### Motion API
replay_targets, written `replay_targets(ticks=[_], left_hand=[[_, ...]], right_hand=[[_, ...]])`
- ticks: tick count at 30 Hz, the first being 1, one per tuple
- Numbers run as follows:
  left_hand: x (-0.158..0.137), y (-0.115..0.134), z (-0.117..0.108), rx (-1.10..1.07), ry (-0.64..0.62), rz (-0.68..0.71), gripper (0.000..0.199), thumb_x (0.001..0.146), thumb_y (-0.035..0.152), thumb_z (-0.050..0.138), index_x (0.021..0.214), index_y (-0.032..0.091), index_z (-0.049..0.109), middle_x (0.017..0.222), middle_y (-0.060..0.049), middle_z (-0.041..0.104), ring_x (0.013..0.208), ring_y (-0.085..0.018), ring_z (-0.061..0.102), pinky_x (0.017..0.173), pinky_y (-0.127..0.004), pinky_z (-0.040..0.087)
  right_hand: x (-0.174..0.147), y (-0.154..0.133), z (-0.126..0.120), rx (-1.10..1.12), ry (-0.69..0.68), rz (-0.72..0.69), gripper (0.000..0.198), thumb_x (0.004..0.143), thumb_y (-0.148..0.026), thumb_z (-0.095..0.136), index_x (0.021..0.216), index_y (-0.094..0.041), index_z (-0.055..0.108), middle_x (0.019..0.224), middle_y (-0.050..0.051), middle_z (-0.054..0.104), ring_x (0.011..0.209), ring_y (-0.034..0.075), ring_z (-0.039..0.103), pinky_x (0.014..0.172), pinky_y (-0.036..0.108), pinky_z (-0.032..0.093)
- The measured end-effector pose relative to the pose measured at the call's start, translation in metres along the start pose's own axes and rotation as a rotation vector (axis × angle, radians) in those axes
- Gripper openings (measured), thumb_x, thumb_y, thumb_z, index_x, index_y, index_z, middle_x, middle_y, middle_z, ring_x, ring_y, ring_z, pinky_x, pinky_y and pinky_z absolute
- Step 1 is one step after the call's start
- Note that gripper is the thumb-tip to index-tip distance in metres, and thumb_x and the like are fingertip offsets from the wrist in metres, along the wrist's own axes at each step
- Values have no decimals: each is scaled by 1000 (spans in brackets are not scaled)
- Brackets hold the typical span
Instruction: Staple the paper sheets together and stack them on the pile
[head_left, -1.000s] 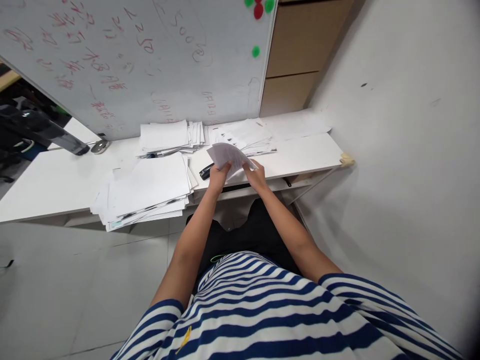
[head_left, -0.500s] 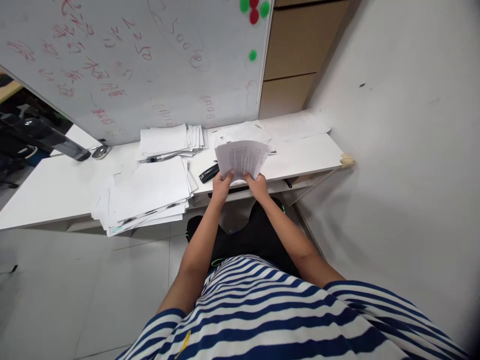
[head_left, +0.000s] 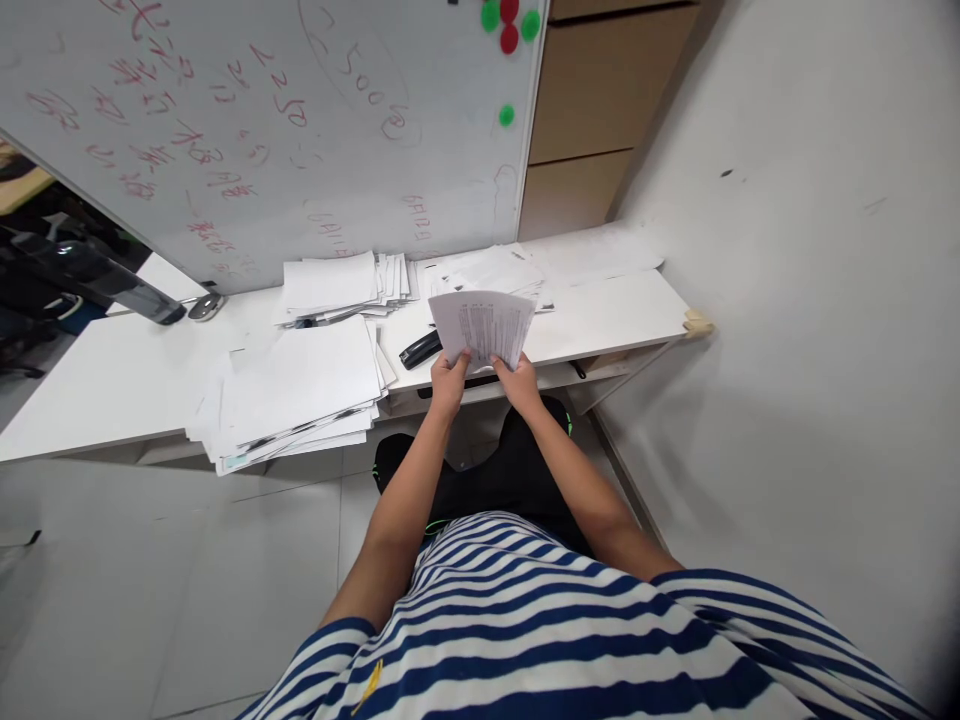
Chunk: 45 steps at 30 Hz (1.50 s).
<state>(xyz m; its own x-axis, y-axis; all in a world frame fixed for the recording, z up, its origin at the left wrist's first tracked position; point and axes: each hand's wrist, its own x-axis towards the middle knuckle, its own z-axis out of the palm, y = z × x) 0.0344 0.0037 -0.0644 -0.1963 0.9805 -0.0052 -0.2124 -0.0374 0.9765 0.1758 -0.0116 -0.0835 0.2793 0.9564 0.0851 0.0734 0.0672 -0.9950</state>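
Printed paper sheets [head_left: 484, 322] are held up over the front edge of the white desk [head_left: 592, 320], curved, with rows of text facing me. My left hand [head_left: 450, 380] grips their lower left edge, thumb on the printed face. At the lower right edge my right hand [head_left: 517, 380] does the same. The fingers behind the sheets are hidden, and I cannot tell how many sheets there are. Just left of my left hand lies a black stapler [head_left: 420, 349], partly covered by the papers.
A large paper stack [head_left: 300, 380] overhangs the desk's front edge on the left. Behind it lies another stack [head_left: 330, 285], with loose papers [head_left: 487, 268] further right. A whiteboard [head_left: 337, 130] stands at the back, a bottle [head_left: 112, 275] at the far left, a wall [head_left: 810, 300] on the right.
The held sheets have dropped slightly, and their top edge is flatter. Both hands keep their grip, shifted a little. The view has moved very slightly.
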Motion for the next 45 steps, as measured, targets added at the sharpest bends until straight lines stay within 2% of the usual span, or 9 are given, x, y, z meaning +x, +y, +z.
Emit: replay_targets(ticks=[7,10,13,17,21,23,26,36,45], left_hand=[[-34,-6,40,-473,54,-359,32,78,28,78,106,16,68,116,-10,74,107,-21,69,100,-35,54],[-49,-14,55,-452,-6,-415,29,79,26,77,104,15,69,114,-11,74,104,-21,70,99,-36,53],[-54,-16,51,-188,-97,-458,25,81,28,75,101,15,69,102,-10,74,89,-19,70,90,-37,55],[-33,0,21,232,17,-185,29,89,32,67,114,19,61,99,-6,68,82,-15,65,81,-31,53],[9,27,-16,782,87,245,36,95,37,55,127,20,55,118,-11,63,110,-23,60,95,-36,48],[29,35,-30,1133,118,299,45,91,38,61,131,19,52,133,-17,56,131,-32,47,104,-44,42],[47,36,-43,1452,22,174,45,89,41,62,127,18,54,132,-19,56,130,-38,45,101,-49,42],[55,31,-76,1340,-428,321,33,87,46,64,111,23,61,112,-11,64,106,-30,54,88,-40,42],[54,36,-78,1229,-470,301,35,84,45,67,110,22,64,109,-10,65,103,-28,56,86,-38,44]], right_hand=[[-47,13,4,262,263,167,52,81,-58,65,107,-14,68,105,13,75,100,25,70,90,39,55],[-62,13,1,213,302,111,47,84,-53,64,109,-14,71,117,13,74,110,25,67,97,39,53],[-71,21,-20,147,339,87,45,87,-50,62,113,-14,71,120,12,73,111,25,68,100,40,52],[-83,44,-63,171,342,260,46,80,-47,69,111,-13,72,113,12,75,99,26,72,89,43,57],[-97,62,-97,151,376,349,44,78,-45,72,109,-14,73,112,10,76,99,25,72,89,41,58],[-102,64,-106,136,375,334,43,78,-47,72,108,-16,73,112,9,76,103,24,72,95,41,56],[-105,57,-111,204,318,322,47,77,-50,74,110,-17,73,115,8,76,106,24,71,99,42,54],[-94,13,-106,324,58,362,49,73,-53,81,108,-20,74,109,8,77,98,27,73,94,46,56],[-86,18,-85,363,-40,364,48,72,-51,82,108,-20,75,106,6,78,96,26,73,99,47,53]])
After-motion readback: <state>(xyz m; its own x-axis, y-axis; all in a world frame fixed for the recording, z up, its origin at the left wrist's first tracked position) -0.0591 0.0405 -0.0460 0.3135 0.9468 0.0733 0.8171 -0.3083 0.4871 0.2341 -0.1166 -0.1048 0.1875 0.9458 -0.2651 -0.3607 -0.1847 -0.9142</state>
